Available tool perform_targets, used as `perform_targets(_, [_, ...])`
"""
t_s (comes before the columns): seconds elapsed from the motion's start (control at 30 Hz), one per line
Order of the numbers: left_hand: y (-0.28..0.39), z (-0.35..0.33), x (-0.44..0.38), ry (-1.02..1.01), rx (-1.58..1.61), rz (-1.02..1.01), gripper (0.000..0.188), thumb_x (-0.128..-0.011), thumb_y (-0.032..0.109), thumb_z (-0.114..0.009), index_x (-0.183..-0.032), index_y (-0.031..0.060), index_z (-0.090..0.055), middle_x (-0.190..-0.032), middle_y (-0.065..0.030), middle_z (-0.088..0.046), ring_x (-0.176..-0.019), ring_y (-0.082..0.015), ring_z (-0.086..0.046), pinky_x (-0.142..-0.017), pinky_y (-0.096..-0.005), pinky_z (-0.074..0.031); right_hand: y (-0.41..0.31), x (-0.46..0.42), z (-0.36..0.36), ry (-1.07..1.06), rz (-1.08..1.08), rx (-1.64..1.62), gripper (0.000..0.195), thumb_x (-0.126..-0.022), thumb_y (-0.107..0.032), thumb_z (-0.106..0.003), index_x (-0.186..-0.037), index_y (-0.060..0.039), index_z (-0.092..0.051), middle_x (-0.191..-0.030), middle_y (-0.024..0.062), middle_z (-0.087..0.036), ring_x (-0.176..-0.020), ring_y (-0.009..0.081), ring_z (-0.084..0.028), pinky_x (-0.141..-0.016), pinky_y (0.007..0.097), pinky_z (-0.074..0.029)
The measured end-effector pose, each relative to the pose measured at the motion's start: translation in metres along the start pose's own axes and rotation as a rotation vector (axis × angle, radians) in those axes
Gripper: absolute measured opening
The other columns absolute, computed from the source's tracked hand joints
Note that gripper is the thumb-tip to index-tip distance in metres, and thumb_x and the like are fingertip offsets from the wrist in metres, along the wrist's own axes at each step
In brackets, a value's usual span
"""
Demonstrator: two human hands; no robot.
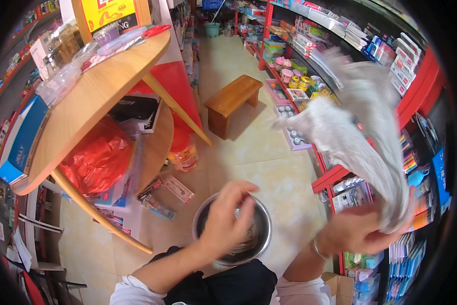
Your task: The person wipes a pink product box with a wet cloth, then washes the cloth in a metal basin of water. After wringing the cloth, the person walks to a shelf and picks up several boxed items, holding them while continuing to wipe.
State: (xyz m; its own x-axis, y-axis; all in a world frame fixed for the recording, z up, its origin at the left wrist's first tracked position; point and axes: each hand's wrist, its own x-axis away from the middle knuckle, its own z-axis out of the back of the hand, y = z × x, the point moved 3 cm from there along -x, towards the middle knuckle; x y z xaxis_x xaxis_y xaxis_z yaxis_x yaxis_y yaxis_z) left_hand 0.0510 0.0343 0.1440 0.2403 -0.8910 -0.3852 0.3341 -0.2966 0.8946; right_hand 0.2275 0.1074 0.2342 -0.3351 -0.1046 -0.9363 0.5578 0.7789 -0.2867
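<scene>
My right hand (pixel 365 228) is closed on one end of a pale grey-white cloth (pixel 350 141), which swings up and to the left, blurred by motion, in front of the red shelving. A bracelet circles that wrist. Over a round metal basin (pixel 267 244) on the floor before my knees hangs my left hand (pixel 232 217), its fingers curled but apart and holding nothing. Something pale and wet-looking lies inside the basin, partly hidden by this hand; what it is I cannot tell.
A wooden table (pixel 110 87) with a lower shelf and slanted legs stands at left, with a red plastic bag (pixel 98 156) below its top. Ahead is a low wooden stool (pixel 234 95). Red shelves (pixel 419 95) of stationery line the right. Small packages (pixel 178 188) lie on the tiled floor.
</scene>
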Motion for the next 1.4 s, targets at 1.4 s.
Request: perform_targets(1.4, [0.342, 0.103, 0.096, -0.445, 0.879, 1.078, 0.023, -0.096, 0.019, -0.050, -0.116, 0.0084, -0.057, -0.112, -0.0021, -0.061, -0.100, -0.0103, -0.058, -0.090, -0.0291, -0.047, -0.251, -0.218, 0.089, -1.500, -1.065, 0.016, 0.020, -0.086, -0.018, -0.056, -0.092, 0.0005, -0.061, -0.080, 0.0243, -0.060, -0.069, 0.0334, -0.064, -0.063, 0.0400, -0.049])
